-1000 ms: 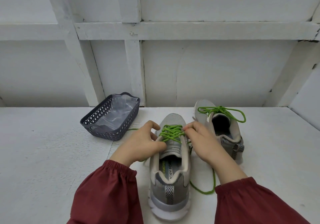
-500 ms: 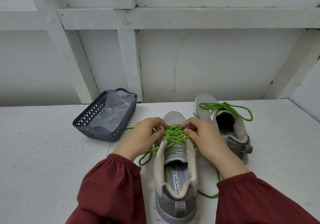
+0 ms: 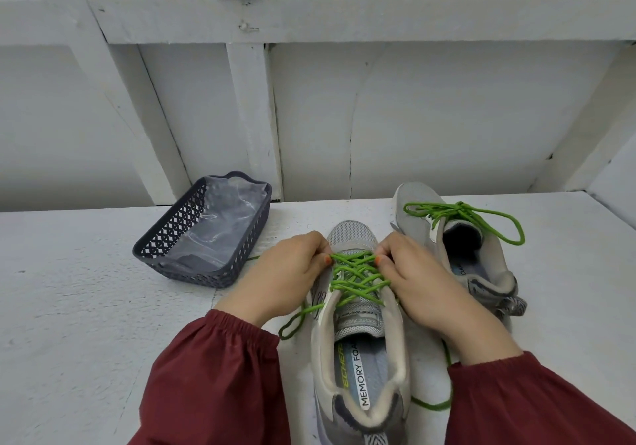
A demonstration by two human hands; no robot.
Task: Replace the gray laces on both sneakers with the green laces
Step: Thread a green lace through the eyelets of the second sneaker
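With left hand (image 3: 289, 272) and right hand (image 3: 423, 286) set on either side of the near sneaker (image 3: 354, 238), pinched the green lace (image 3: 358, 277) at its farthest crossing, fingertips curled on the strand at both eyelet rows, knuckles apart across the tongue. Judged the step as snugging the criss-crosses on the last shoe: found the far sneaker (image 3: 481, 265) already carrying a tied green lace (image 3: 461, 212), and saw no gray lace on either. Saw both loose ends trailing on the counter (image 3: 86, 307), one looped by the left wrist, the other curving past the heel on the right. Reckoned the next move called for working slack crossing by crossing toward the collar, then gathering both ends for a bow. Found the near sneaker sole-down, directly in front, long axis running straight away, toe toward the white wall, heel nearest. Found the far sneaker just beside it on the right, toe likewise away, heel slanted rightward. Noted a dark lattice basket (image 3: 192, 224) holding a clear plastic bag (image 3: 227, 217) off to the left.
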